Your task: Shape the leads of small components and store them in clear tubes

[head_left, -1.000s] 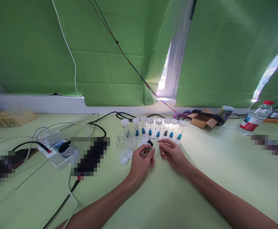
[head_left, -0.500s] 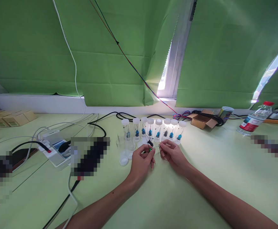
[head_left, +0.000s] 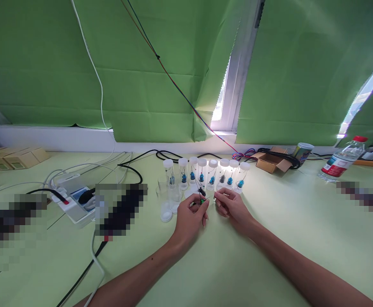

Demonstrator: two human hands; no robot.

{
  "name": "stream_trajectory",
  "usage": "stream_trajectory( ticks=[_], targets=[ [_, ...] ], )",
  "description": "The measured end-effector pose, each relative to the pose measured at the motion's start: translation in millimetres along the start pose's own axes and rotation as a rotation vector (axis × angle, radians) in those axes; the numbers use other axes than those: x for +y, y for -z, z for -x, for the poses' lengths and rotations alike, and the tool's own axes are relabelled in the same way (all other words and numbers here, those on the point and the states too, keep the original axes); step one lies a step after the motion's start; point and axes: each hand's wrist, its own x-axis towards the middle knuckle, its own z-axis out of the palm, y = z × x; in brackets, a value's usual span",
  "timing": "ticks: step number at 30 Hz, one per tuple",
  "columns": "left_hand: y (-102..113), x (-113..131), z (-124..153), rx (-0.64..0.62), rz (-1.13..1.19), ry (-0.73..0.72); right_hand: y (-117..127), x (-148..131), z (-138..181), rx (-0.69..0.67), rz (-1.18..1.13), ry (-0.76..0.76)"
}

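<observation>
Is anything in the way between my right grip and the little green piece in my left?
Nothing visible blocks it. The right grip faces the small green piece, pinched in the left grip, across a narrow gap; only a thin strand juts in. The black piece shows beyond, outside that gap.

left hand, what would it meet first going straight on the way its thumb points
Probably the bare right hand, just across a small gap; depth is unclear in this single view.

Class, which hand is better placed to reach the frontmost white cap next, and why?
Probably the left hand: it is closer to the cap, though it holds a green piece. The right hand lies farther away, beyond the left.
</observation>
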Motion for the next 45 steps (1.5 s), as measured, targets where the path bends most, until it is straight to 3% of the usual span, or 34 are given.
stream_trajectory(
  ticks=[18,27,45],
  targets=[
    [1.2,5.7,-0.2,0.004,0.039,-0.026,-3.2,-3.4,3.4,-0.017,-0.066,-0.005],
    [1.2,4.0,-1.7,0.028,0.065,-0.009,-1.5,-2.8,3.4,-0.12,-0.085,0.056],
    [-0.1,6.9,2.3,0.008,0.057,-0.006,-2.3,-1.3,0.9,-0.05,-0.057,0.087]
  ],
)
